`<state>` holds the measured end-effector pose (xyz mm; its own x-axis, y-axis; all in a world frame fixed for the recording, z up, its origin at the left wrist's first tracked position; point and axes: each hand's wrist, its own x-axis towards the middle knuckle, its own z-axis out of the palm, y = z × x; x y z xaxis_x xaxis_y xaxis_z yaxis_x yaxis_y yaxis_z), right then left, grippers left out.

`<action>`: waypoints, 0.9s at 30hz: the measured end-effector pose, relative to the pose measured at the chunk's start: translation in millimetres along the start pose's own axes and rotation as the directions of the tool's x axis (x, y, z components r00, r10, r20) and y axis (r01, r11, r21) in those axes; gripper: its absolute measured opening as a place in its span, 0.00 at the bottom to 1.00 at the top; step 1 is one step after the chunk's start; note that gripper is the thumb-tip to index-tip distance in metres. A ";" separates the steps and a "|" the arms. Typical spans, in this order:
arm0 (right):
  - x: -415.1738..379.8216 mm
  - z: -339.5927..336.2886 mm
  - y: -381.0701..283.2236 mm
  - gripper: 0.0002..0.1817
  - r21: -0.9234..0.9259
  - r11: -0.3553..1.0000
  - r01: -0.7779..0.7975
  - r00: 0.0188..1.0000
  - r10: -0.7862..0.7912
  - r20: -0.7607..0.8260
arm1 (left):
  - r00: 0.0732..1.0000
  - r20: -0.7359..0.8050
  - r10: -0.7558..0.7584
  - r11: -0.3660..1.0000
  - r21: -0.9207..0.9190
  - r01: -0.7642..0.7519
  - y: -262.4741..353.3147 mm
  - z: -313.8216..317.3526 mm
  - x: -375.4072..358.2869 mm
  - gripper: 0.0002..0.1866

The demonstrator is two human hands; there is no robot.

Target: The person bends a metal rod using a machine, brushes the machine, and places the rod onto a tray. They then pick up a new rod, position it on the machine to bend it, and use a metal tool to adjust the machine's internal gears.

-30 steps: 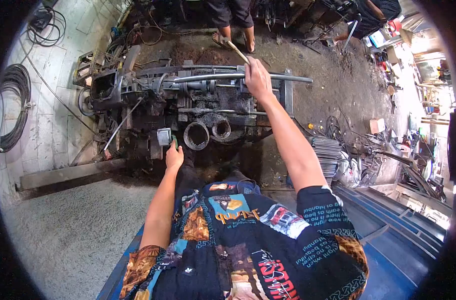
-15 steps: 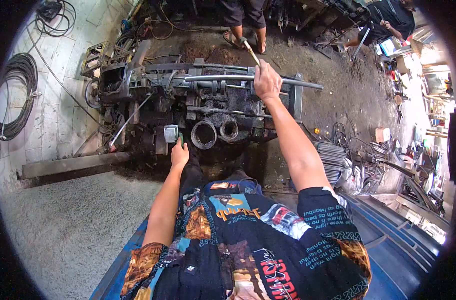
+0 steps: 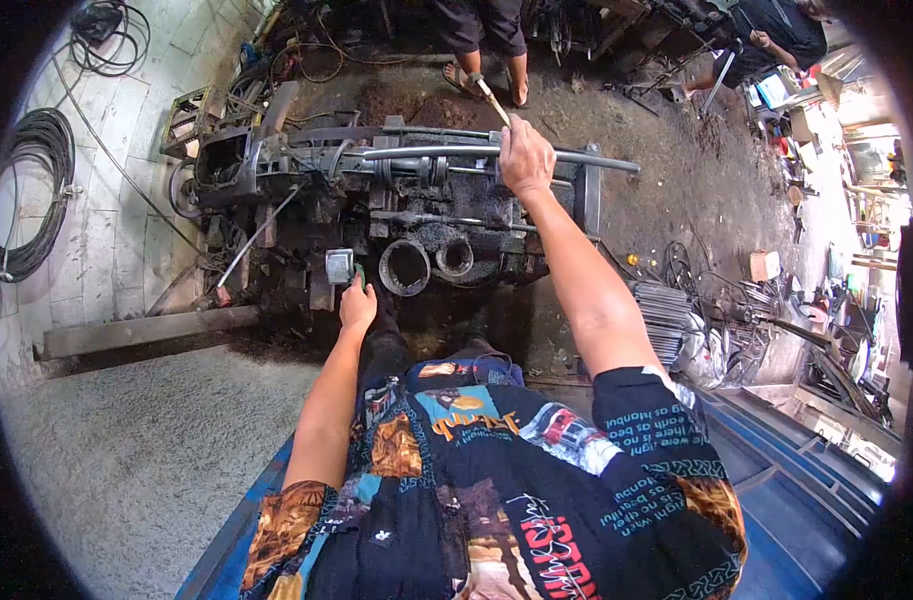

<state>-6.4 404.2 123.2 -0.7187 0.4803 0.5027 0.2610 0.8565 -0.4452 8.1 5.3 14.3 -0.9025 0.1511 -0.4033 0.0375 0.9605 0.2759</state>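
In the head view, my right hand (image 3: pixel 527 157) is closed round a light-coloured stick (image 3: pixel 493 103) with a metal end, which points away from me. A long grey metal pipe (image 3: pixel 587 159) runs across under that hand and over a greasy machine (image 3: pixel 337 160). Lower on the left, my left hand (image 3: pixel 358 304) is closed at a short green handle (image 3: pixel 359 273). This handle sits beside a small silver box (image 3: pixel 339 265) at the machine's near side. Two round open metal cups (image 3: pixel 405 268) stand just right of the box.
Beyond the machine stands a person with sandalled feet (image 3: pixel 517 85); another person (image 3: pixel 767 45) is at the far right. Coiled black cable (image 3: pixel 37 190) hangs on the left wall. A stack of metal bars (image 3: pixel 657 320) and clutter lie right. Blue metal frame (image 3: pixel 797 480) is near me.
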 end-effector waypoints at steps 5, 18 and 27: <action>0.0 -3.7 -3.5 0.12 -0.035 0.999 -0.024 0.998 0.026 0.055 | 0.999 0.034 -0.002 1.000 0.015 0.002 1.7 -7.0 6.0 0.24; -1.5 -1.6 -7.6 0.14 -0.049 0.997 -0.063 0.995 0.066 0.071 | 0.990 0.131 -0.053 0.998 0.039 0.048 2.6 -13.8 8.7 0.24; -82.9 -33.8 -42.5 0.17 0.375 0.912 -0.166 0.973 0.213 -0.088 | 0.991 0.105 -0.086 0.996 -0.011 0.087 9.4 -19.6 -2.2 0.23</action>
<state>63.9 334.4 125.5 -0.5874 0.6662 0.4595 0.1159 0.6311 -0.7670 2.1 9.4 34.8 -0.8523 0.0921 -0.5149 -0.0460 0.9674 0.2491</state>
